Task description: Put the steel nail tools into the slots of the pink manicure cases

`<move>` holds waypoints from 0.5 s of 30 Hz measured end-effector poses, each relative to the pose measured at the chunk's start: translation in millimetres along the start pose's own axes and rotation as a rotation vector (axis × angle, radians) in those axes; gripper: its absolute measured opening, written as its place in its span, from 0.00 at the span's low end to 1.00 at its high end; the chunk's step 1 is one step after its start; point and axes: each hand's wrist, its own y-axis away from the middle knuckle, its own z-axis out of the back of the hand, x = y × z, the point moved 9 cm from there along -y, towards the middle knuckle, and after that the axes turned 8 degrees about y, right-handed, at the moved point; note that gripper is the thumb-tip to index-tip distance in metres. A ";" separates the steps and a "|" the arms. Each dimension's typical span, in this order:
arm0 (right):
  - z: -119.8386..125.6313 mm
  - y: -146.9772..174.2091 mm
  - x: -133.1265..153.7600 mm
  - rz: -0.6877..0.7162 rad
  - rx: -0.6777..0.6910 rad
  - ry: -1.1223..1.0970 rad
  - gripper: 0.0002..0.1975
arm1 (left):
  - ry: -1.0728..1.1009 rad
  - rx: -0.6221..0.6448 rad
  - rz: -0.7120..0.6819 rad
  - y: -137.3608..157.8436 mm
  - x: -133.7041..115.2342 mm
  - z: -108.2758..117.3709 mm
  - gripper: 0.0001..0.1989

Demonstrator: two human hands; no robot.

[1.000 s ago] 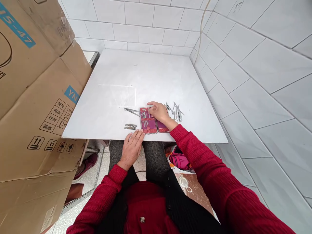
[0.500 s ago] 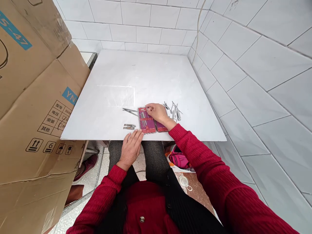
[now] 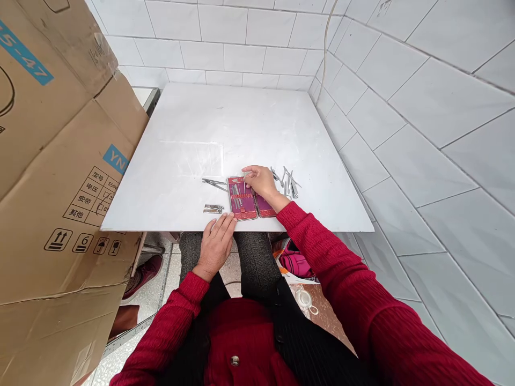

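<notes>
An opened manicure case (image 3: 248, 208), red and purple inside, lies near the front edge of the table. Several slim metal tools (image 3: 237, 198) are tucked under the strap in its left half. Over the top of that half, my right hand (image 3: 261, 181) pinches a slim metal manicure tool (image 3: 244, 186), mostly covered by the fingers. My left hand (image 3: 217, 241) lies with fingers stretched out over the table edge, fingertips at the case's lower left corner. Nail clippers (image 3: 213, 209) sit just left of the case, with long metal tweezers-like pieces (image 3: 214, 184) above them.
More metal clippers and tools (image 3: 290, 183) lie in a loose group right of the case. A white table (image 3: 185, 118) meets tiled walls (image 3: 402, 134) behind and at the right. Tall cardboard boxes (image 3: 60, 161) crowd the left side. A shoe (image 3: 147, 273) shows below.
My right hand has risen slightly and shifted a little right, its fingers opening somewhat around the slim tool. The left hand stays where it was.
</notes>
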 end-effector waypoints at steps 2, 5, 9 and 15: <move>-1.3 -1.7 -1.0 -0.018 0.006 -0.031 0.19 | 0.000 0.002 0.002 0.0 0.1 0.0 0.33; -6.7 -4.1 -0.9 -0.001 0.021 -0.045 0.19 | 0.011 0.007 0.006 0.2 0.5 -0.4 0.34; -11.5 -6.0 -0.1 0.052 0.021 0.014 0.18 | 0.014 0.010 0.007 0.4 0.6 -0.8 0.34; -11.4 -3.6 1.7 0.078 0.031 0.063 0.16 | 0.005 0.012 0.007 -0.9 -0.4 1.5 0.34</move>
